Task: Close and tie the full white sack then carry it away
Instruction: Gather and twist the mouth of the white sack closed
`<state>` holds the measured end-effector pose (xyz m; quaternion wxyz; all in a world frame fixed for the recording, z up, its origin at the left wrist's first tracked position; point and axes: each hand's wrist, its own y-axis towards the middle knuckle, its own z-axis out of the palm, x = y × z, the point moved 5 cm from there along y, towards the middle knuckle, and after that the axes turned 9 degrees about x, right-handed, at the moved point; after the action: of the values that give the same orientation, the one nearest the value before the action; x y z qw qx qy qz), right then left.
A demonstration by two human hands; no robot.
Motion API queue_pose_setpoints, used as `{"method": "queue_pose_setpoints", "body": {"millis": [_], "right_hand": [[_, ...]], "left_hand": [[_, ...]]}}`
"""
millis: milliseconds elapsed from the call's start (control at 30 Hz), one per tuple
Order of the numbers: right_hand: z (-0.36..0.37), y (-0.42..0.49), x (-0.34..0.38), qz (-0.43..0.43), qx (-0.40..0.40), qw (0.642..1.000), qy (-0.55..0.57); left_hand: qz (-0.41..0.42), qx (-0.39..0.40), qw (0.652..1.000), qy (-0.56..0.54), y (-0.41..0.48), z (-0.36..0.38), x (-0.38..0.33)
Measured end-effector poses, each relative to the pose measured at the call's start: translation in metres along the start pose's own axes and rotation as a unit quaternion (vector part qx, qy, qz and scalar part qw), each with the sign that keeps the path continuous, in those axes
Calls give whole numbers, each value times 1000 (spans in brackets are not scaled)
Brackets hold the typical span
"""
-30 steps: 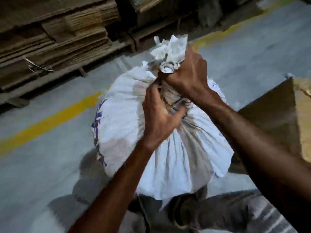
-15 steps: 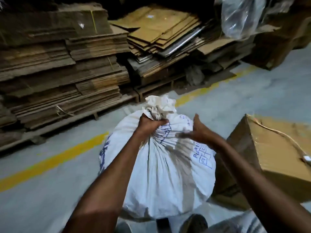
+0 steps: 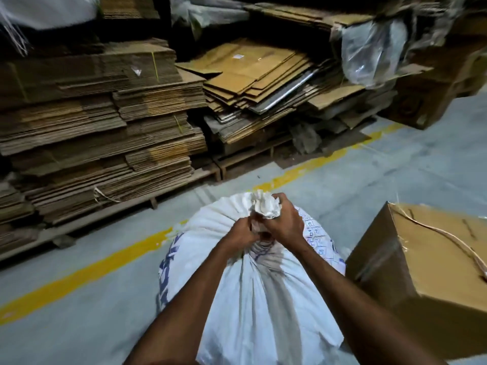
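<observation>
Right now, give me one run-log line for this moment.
phase: closing neck | left hand: gripping neck | right hand: gripping gathered top | white sack: full, on floor | tie: cannot tell | carry: not begun

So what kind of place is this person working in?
Probably a warehouse or packing store: flattened cardboard stacked on wooden pallets, a yellow floor line, and a taped carton beside the white sack.

Head view looks steeply down, close over the sack (image 3: 253,299); floor (image 3: 79,312) beyond.
</observation>
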<state>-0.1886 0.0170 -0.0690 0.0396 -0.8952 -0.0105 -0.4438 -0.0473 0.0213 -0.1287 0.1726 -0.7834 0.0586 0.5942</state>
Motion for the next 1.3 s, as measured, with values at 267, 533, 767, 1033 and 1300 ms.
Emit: {"method": "queue_pose_setpoints", "body": {"millis": [267, 533, 767, 1033, 1300], "right_hand": [[14, 23, -22, 122, 16, 986, -112], [50, 56, -97, 184, 179, 950, -176], [54, 81, -128, 33, 11, 960, -279], [86, 77, -186, -203, 113, 925, -301], [125, 103, -237, -126, 112, 932, -321]], "left_hand": [[194, -214, 888, 358, -31, 43, -8], [115, -18, 820, 560, 13, 32, 47], [44, -66, 812, 579, 54, 38, 100], [68, -50, 824, 560, 91, 37, 153], [85, -127, 826, 542, 96, 42, 174]]}}
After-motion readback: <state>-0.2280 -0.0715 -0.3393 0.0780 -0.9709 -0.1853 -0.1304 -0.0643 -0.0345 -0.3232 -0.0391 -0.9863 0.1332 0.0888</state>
